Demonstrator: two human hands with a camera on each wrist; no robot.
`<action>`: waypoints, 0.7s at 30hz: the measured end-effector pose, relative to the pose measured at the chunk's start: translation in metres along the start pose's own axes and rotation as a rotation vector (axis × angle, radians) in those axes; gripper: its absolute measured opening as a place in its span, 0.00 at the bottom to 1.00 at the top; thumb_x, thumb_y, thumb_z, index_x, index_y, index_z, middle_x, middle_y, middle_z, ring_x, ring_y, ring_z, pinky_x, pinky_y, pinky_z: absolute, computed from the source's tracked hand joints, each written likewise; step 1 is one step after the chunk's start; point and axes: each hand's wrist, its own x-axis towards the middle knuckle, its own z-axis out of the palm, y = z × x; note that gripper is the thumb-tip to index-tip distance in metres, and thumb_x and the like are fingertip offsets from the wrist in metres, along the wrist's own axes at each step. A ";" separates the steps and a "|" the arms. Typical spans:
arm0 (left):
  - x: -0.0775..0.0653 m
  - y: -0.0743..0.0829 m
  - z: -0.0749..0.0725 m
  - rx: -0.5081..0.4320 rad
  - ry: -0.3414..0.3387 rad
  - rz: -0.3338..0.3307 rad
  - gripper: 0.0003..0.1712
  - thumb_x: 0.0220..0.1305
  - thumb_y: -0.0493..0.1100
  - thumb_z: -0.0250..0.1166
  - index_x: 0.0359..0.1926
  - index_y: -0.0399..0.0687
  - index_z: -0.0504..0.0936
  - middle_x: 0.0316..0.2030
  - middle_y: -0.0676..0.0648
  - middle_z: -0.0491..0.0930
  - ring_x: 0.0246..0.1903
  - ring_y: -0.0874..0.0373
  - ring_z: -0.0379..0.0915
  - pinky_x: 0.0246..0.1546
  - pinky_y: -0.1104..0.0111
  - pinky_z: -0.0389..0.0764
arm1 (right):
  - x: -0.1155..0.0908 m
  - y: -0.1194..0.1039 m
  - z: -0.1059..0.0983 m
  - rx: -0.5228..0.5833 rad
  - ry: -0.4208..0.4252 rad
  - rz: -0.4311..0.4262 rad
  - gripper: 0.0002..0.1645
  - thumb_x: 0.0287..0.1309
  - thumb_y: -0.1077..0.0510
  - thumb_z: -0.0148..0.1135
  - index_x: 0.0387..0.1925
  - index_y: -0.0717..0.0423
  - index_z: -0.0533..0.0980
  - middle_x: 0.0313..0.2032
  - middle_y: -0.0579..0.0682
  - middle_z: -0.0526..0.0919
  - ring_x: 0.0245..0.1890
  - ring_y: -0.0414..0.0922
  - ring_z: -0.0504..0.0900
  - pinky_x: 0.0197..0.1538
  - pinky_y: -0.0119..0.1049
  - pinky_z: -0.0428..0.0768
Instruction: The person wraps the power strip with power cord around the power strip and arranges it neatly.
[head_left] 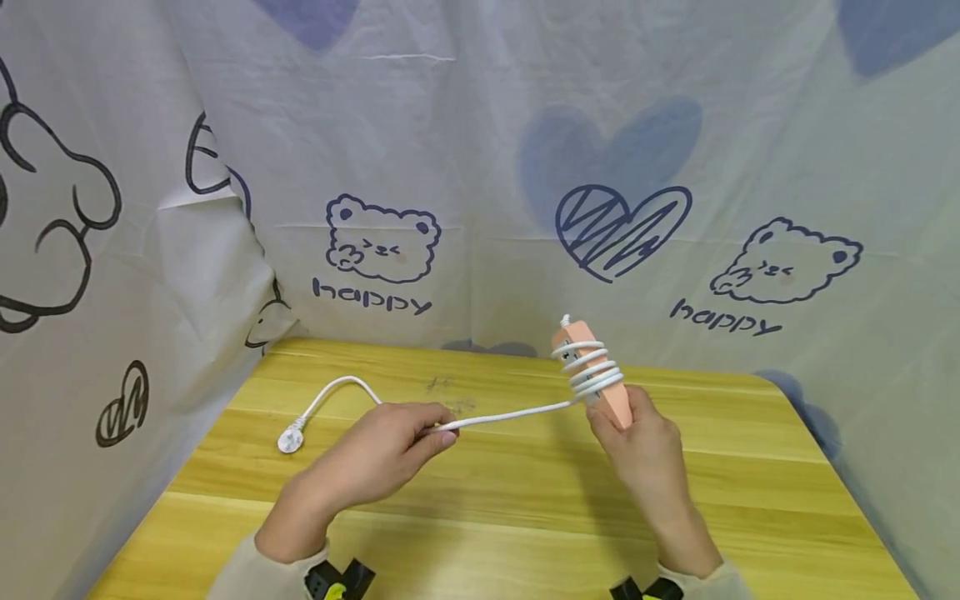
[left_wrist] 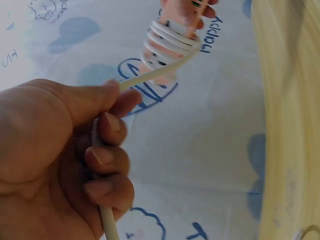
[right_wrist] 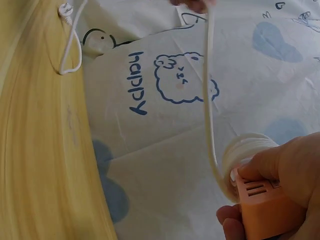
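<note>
My right hand [head_left: 647,446] grips the lower end of a peach-coloured power strip [head_left: 617,405], tilted above the table. Several turns of its white cord [head_left: 517,414] wrap around the strip's middle and upper part. In the right wrist view, slots show on the end of the power strip [right_wrist: 272,212] beside the thumb. To the left, my left hand [head_left: 382,450] pinches the cord between thumb and forefinger, with the other fingers curled around it in the left wrist view. The cord runs taut between both hands. Beyond the left hand it arcs to a white plug [head_left: 290,438] on the table.
The wooden table [head_left: 525,533] has a yellow grain and rounded far corners. A pale cloth [head_left: 480,167] printed with bears, hearts and "happy" hangs behind it and along the sides. Faint dark marks [head_left: 450,396] show on the tabletop beyond the left hand.
</note>
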 end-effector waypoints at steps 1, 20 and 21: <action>0.000 0.003 -0.001 0.021 0.033 0.027 0.07 0.80 0.50 0.61 0.42 0.62 0.84 0.25 0.61 0.71 0.24 0.67 0.64 0.28 0.69 0.71 | 0.000 0.000 0.002 -0.016 -0.006 -0.010 0.23 0.66 0.53 0.72 0.55 0.63 0.77 0.28 0.55 0.82 0.23 0.46 0.75 0.23 0.37 0.72; 0.049 0.054 -0.017 0.326 0.254 0.596 0.06 0.73 0.44 0.69 0.48 0.55 0.88 0.31 0.58 0.77 0.33 0.61 0.67 0.38 0.68 0.71 | -0.018 -0.018 0.028 -0.177 -0.166 -0.260 0.18 0.60 0.57 0.77 0.46 0.60 0.80 0.25 0.50 0.82 0.21 0.44 0.75 0.25 0.40 0.73; 0.053 0.054 -0.018 0.328 0.241 0.600 0.06 0.72 0.44 0.70 0.48 0.55 0.88 0.32 0.58 0.78 0.33 0.61 0.67 0.38 0.69 0.70 | -0.020 -0.018 0.027 -0.182 -0.188 -0.266 0.17 0.60 0.58 0.77 0.46 0.60 0.80 0.25 0.49 0.81 0.20 0.43 0.74 0.24 0.39 0.72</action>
